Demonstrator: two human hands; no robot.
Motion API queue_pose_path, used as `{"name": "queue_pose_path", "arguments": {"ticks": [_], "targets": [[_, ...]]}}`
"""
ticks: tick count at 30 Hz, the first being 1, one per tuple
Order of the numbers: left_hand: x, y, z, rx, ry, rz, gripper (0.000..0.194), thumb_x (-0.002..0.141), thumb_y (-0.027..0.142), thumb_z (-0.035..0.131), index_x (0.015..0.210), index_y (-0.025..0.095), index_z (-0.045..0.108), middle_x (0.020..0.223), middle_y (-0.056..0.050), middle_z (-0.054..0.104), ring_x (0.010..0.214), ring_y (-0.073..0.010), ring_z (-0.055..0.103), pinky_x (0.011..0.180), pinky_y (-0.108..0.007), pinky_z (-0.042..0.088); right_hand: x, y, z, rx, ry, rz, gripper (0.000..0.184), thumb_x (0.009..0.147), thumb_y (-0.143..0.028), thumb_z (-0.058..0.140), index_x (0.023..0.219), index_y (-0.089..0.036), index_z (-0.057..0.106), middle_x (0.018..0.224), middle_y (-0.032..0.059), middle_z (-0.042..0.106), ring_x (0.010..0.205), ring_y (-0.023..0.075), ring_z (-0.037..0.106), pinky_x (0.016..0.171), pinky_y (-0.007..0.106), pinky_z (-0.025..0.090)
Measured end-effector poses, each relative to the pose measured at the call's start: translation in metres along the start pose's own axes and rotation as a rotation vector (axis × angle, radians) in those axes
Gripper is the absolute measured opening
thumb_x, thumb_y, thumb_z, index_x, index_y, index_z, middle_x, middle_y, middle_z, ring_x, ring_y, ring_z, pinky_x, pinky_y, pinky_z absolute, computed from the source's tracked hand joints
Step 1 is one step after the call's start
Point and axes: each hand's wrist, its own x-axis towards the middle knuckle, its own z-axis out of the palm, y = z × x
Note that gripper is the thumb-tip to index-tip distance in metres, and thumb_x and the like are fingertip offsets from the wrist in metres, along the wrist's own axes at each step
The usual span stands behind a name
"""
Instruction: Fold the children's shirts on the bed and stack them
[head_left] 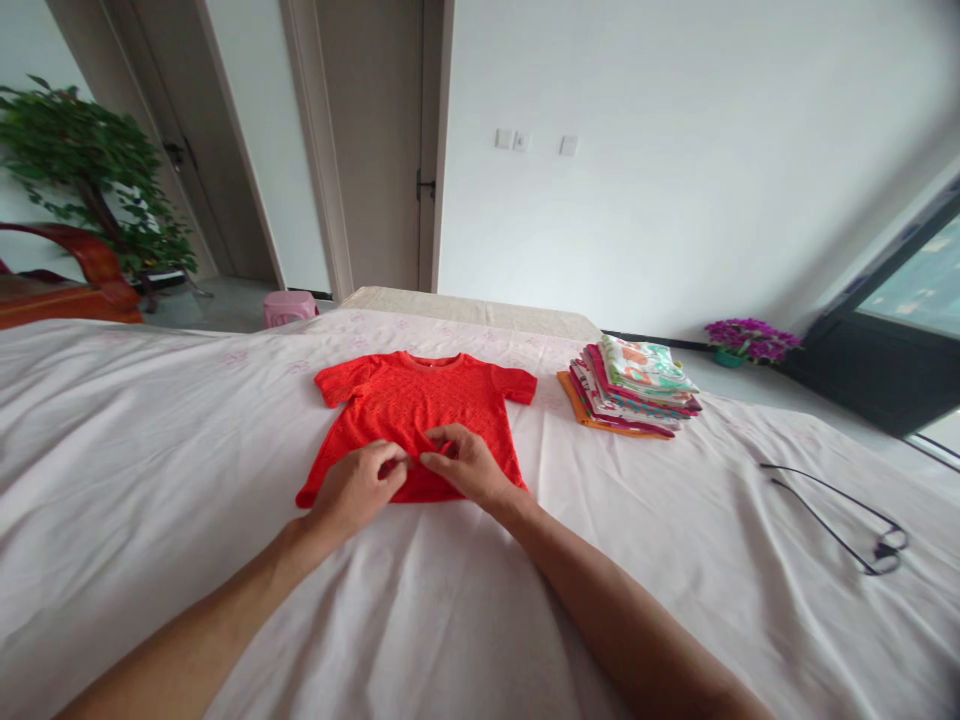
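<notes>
A red short-sleeved T-shirt (431, 395) lies spread on the white bedsheet, its neckline pointing away from me and its hem towards me. My left hand (364, 485) has its fingertips pinched on the cloth at the lower middle of the shirt. Just to the right, my right hand (466, 465) takes a small raised fold of the same cloth between thumb and fingers. The two hands are close together but apart, and the sleeves lie flat out to each side.
Right of the shirt stands a stack of folded clothes (630, 390). Black-framed glasses (844, 515) lie farther right on the wrinkled sheet (645, 570). Beyond the bed are a pink stool (290, 306), a purple flower pot (750, 340) and a wooden chair (82, 265).
</notes>
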Motion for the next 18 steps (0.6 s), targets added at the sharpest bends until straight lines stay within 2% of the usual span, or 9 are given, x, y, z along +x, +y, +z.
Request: {"name": "queue_pose_path", "arguments": {"ticks": [2, 4, 8, 10, 13, 16, 18], "targets": [[0.004, -0.012, -0.016, 0.112, -0.059, -0.151, 0.027, 0.092, 0.034, 0.040, 0.083, 0.023, 0.063, 0.084, -0.001, 0.071, 0.077, -0.0159, 0.065, 0.066, -0.026, 0.038, -0.005, -0.004, 0.000, -0.123, -0.192, -0.075, 0.027, 0.079, -0.038, 0.070, 0.099, -0.020, 0.072, 0.092, 0.0006, 0.067, 0.075, 0.0133, 0.059, 0.069, 0.024, 0.044], [0.007, -0.023, -0.032, 0.226, -0.164, -0.245, 0.031, 0.092, 0.041, 0.040, 0.077, 0.024, 0.061, 0.080, -0.001, 0.070, 0.073, -0.0167, 0.064, 0.061, -0.026, 0.033, -0.009, -0.008, 0.000, -0.182, -0.272, -0.127, 0.023, 0.086, -0.038, 0.064, 0.096, -0.020, 0.074, 0.089, 0.0005, 0.068, 0.077, 0.0140, 0.059, 0.071, 0.024, 0.044], [0.008, -0.034, -0.048, 0.300, -0.297, -0.266, 0.036, 0.089, 0.049, 0.042, 0.070, 0.023, 0.058, 0.077, -0.001, 0.070, 0.068, -0.0164, 0.062, 0.058, -0.026, 0.031, -0.007, -0.010, -0.005, -0.193, -0.109, -0.074, 0.028, 0.094, -0.035, 0.051, 0.088, -0.017, 0.073, 0.076, 0.0000, 0.065, 0.071, 0.0133, 0.058, 0.065, 0.023, 0.042], [0.008, -0.035, -0.047, 0.292, -0.267, -0.254, 0.036, 0.089, 0.050, 0.043, 0.072, 0.023, 0.059, 0.078, -0.001, 0.070, 0.070, -0.0171, 0.063, 0.060, -0.026, 0.033, -0.006, -0.010, -0.009, -0.220, -0.018, -0.056, 0.025, 0.093, -0.030, 0.052, 0.091, -0.017, 0.073, 0.077, -0.0002, 0.066, 0.071, 0.0128, 0.058, 0.065, 0.023, 0.042], [0.009, -0.034, -0.033, 0.154, -0.144, -0.156, 0.027, 0.086, 0.049, 0.052, 0.094, 0.026, 0.063, 0.093, -0.001, 0.071, 0.083, -0.0171, 0.065, 0.069, -0.026, 0.039, -0.006, -0.007, -0.015, -0.319, 0.041, -0.098, 0.020, 0.090, -0.024, 0.055, 0.098, -0.019, 0.073, 0.089, 0.0015, 0.069, 0.078, 0.0127, 0.061, 0.071, 0.023, 0.043], [0.011, -0.036, -0.018, 0.022, -0.171, -0.011, 0.023, 0.083, 0.041, 0.057, 0.098, 0.024, 0.061, 0.096, 0.000, 0.070, 0.085, -0.0147, 0.064, 0.072, -0.023, 0.042, -0.009, -0.002, -0.018, -0.449, -0.029, -0.147, 0.021, 0.087, -0.025, 0.062, 0.105, -0.021, 0.072, 0.095, 0.0026, 0.069, 0.082, 0.0133, 0.062, 0.074, 0.023, 0.044], [0.012, -0.040, -0.013, 0.038, -0.235, -0.018, 0.018, 0.081, 0.038, 0.058, 0.091, 0.024, 0.059, 0.085, 0.001, 0.069, 0.077, -0.0140, 0.063, 0.067, -0.023, 0.041, -0.011, 0.003, -0.018, -0.524, -0.123, -0.175, 0.025, 0.084, -0.026, 0.067, 0.108, -0.023, 0.071, 0.097, 0.0021, 0.069, 0.086, 0.0142, 0.062, 0.077, 0.024, 0.045]]}}
